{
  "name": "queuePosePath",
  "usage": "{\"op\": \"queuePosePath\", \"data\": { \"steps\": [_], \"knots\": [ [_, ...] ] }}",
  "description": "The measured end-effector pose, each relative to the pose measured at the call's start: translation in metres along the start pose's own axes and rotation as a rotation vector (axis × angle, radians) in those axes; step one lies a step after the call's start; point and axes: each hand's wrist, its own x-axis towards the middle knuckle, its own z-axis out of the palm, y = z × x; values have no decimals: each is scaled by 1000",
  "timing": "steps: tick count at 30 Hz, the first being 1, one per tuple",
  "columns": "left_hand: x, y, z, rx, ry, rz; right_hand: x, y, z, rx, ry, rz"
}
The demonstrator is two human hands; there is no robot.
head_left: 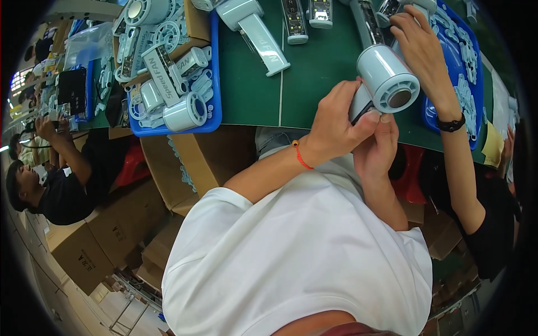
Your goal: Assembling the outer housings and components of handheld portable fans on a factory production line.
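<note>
A pale blue handheld fan (382,66) with a fat round head and a grey disc in its end is held just over the table's near edge. My left hand (338,119), with a red string bracelet at the wrist, is closed round its handle. Below the fan head, my right hand (379,147) has its fingers pinched together against the fan's underside. The part under its fingertips is mostly hidden. Past the fan, a co-worker's hand (417,42) with a dark wristwatch reaches over a similar fan body.
On the green table (246,101) lie a fan (262,45) and open handles with circuit boards (293,21). A blue tray (216,115) of fan parts stands left, another blue tray (430,120) right. Cardboard boxes (115,238) sit below, with a seated person (61,187) at left.
</note>
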Motion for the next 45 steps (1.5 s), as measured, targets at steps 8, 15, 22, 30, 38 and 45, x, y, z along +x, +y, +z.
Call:
{"op": "queuePosePath", "data": {
  "steps": [8, 15, 22, 30, 38, 45],
  "knots": [
    [8, -2, 1, -408, -246, -379, 17, -13, -7, -166, 70, 8],
    [19, 3, -7, -73, -401, -337, 32, -31, -7, -107, 22, 192],
    [14, 5, -13, 46, -291, -283, 32, -22, -7, -86, -20, 245],
    [16, 3, -14, 19, -304, -300, 30, -20, -4, -96, 25, 221],
    [14, -2, -15, -577, -377, -642, 30, -24, -12, -355, -72, 14],
    [17, 2, -18, -626, -453, -604, 30, -31, -17, -319, -81, 77]
  ]
}}
